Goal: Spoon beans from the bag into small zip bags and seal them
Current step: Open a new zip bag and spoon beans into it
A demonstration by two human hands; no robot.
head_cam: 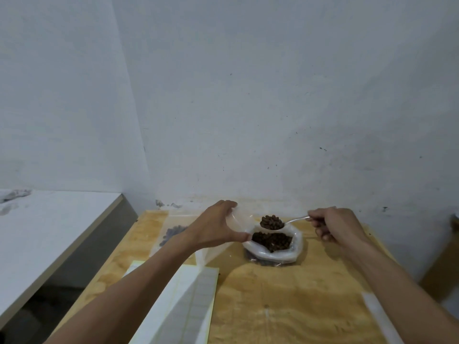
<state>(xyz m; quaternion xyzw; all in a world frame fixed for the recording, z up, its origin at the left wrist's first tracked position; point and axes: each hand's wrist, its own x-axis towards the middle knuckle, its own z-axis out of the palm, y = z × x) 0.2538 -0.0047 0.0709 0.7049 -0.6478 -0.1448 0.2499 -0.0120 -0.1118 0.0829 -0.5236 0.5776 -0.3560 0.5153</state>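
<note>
A person's left hand (218, 225) pinches one clear small zip bag (239, 220) open. The right hand (335, 225) grips one spoon (272, 222) heaped with brown beans, just above one white bag of beans (273, 243). One filled zip bag (173, 232) lies left. Two paper sheets (196, 294) rest on the plywood table (285, 306) against a white wall (248, 95).

No legible text anywhere (the sheets (196, 301) show only faint grid lines).

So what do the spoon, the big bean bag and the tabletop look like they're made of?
Spoon: probably clear plastic, since the handle looks glassy and see-through. Bean bag: thin milky plastic film, rolled rim, soft sheen. Tabletop: wood, likely plywood, with yellowish swirling grain and a matte finish.
</note>
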